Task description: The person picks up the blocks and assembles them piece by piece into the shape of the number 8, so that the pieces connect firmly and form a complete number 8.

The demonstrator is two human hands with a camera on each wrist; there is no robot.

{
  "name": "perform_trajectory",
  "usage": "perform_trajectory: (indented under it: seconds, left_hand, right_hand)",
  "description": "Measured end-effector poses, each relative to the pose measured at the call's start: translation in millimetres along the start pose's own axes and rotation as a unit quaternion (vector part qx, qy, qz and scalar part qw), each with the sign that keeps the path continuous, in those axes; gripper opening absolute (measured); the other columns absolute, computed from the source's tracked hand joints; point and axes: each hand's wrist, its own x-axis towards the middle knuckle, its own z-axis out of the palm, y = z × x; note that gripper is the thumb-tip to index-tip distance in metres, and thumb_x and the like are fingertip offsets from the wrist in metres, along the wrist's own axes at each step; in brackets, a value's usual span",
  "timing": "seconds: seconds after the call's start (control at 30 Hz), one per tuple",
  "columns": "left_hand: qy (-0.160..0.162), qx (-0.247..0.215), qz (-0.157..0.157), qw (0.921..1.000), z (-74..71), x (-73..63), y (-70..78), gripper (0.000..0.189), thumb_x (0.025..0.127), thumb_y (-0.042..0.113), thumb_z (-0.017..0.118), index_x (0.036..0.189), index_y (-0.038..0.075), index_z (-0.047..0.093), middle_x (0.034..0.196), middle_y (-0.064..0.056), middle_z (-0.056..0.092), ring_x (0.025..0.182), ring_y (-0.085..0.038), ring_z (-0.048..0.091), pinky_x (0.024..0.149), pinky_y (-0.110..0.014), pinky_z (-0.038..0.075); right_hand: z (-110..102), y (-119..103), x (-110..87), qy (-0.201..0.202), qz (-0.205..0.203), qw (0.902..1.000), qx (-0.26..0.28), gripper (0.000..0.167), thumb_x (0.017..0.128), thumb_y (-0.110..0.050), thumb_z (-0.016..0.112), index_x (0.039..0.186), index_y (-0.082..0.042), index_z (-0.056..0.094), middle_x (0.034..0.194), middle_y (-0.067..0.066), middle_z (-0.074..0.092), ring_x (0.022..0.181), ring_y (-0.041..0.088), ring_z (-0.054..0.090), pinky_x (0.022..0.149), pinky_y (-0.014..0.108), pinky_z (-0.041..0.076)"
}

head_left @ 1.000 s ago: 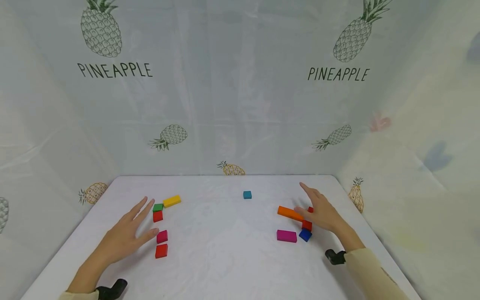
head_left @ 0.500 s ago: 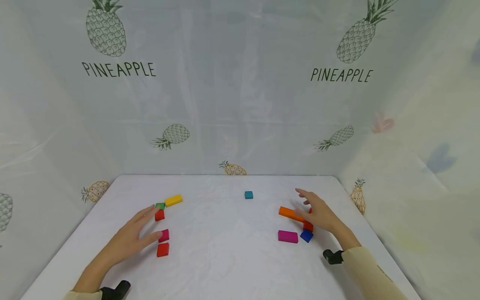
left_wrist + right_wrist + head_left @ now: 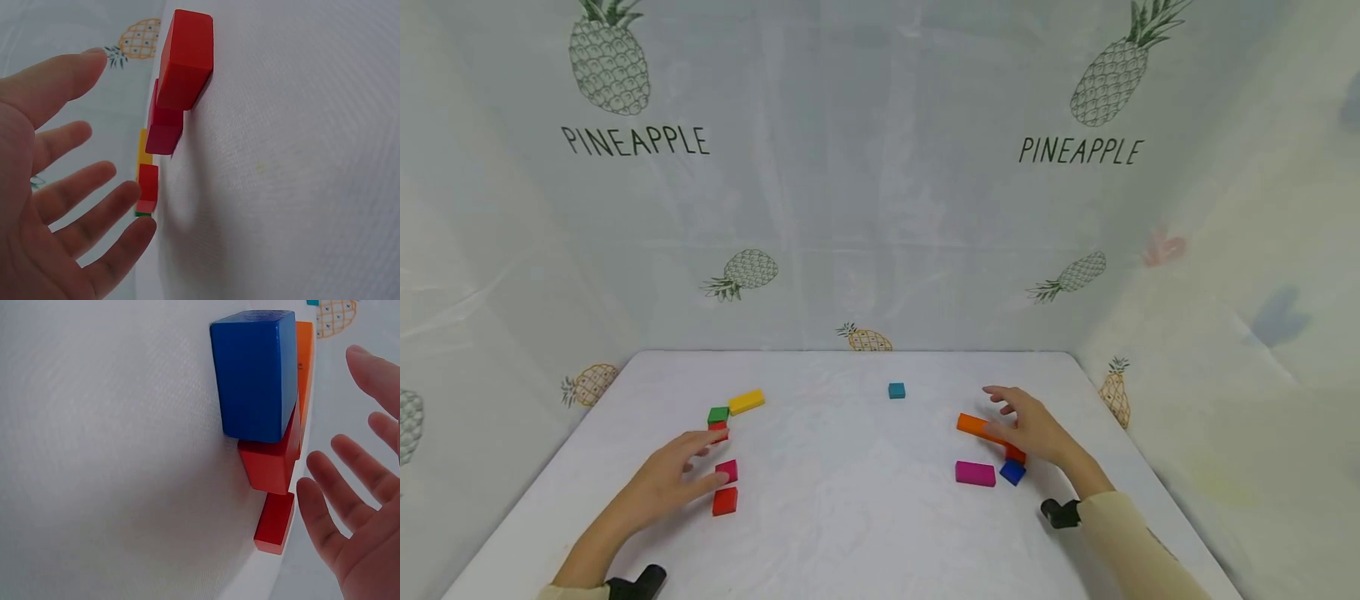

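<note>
My left hand [image 3: 662, 479] hovers over the blocks on the left, its fingers spread and bent a little, with nothing in them. Below it are a pink block [image 3: 727, 471] and a red block [image 3: 725, 502]; another red block [image 3: 719, 427] lies partly under the fingers, touching a green block [image 3: 718, 414]. My right hand [image 3: 1037, 429] is above the right group, fingers loosely bent and holding nothing. Around it lie an orange block [image 3: 976, 426], a red block [image 3: 1015, 454] and a blue block [image 3: 1012, 472]. The right wrist view shows a further red block [image 3: 275, 523], hidden in the head view.
A yellow block [image 3: 747, 402] lies beyond the green one. At the far middle of the white table [image 3: 850, 517] sits a teal block [image 3: 897, 390]. A magenta block [image 3: 975, 474] lies left of the blue one. Pineapple-printed curtains [image 3: 865, 167] surround the table.
Both hands have lowered toward the blocks and their fingers have bent more. The left hand has also shifted slightly right. The blocks have not moved on the table.
</note>
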Motion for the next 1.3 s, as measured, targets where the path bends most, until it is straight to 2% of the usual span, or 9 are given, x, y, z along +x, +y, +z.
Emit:
perform_trajectory:
  seconds: [0.23,0.5,0.77,1.1,1.3]
  left_hand:
    - [-0.005,-0.005,0.007,0.9999,4.9,1.9,-5.2,0.063,0.09,0.041,0.086,0.144,0.017,0.065,0.135,-0.008,0.067,0.113,-0.022,0.065,0.089,-0.039,0.063]
    - [-0.004,0.004,0.026,0.9997,4.3,2.6,-8.3,0.054,0.09,0.036,0.086,0.137,0.017,0.07,0.128,-0.003,0.071,0.108,-0.018,0.067,0.086,-0.023,0.059]
    - [-0.014,0.003,0.02,0.9997,6.0,2.8,-11.6,0.042,0.09,0.033,0.087,0.127,0.019,0.074,0.123,0.003,0.073,0.106,-0.016,0.067,0.087,-0.026,0.06]
    - [-0.023,-0.013,0.013,0.9996,5.4,0.4,-8.7,0.036,0.09,0.031,0.087,0.123,0.022,0.075,0.12,0.005,0.073,0.105,-0.016,0.067,0.088,-0.028,0.06]
    - [-0.025,0.002,-0.004,0.9997,6.4,1.8,-8.8,0.036,0.091,0.032,0.086,0.124,0.023,0.075,0.119,0.004,0.073,0.106,-0.016,0.066,0.087,-0.027,0.059]
  right_hand:
    - [-0.3,-1.0,-2.6,-0.015,-0.011,0.9998,0.0,0.063,0.094,-0.023,0.083,0.15,-0.008,0.056,0.135,0.018,0.064,0.11,0.031,0.065,0.082,0.037,0.063]
    - [1.9,1.6,-1.9,-0.023,-0.013,0.9996,-0.004,0.057,0.095,-0.019,0.082,0.146,-0.008,0.06,0.131,0.016,0.065,0.106,0.027,0.065,0.077,0.026,0.059]
    - [5.7,2.6,-1.0,-0.032,0.003,0.9995,-0.006,0.05,0.094,-0.018,0.083,0.14,-0.011,0.066,0.125,0.011,0.066,0.099,0.02,0.065,0.073,0.026,0.061]
    - [5.8,-2.5,-1.4,-0.036,0.007,0.9992,-0.019,0.04,0.093,-0.014,0.083,0.131,-0.01,0.071,0.118,0.008,0.067,0.095,0.019,0.064,0.076,0.029,0.062]
    - [6.4,-3.1,-0.3,-0.035,0.021,0.9989,-0.024,0.037,0.093,-0.011,0.083,0.129,-0.011,0.073,0.116,0.005,0.069,0.097,0.018,0.064,0.08,0.031,0.063]
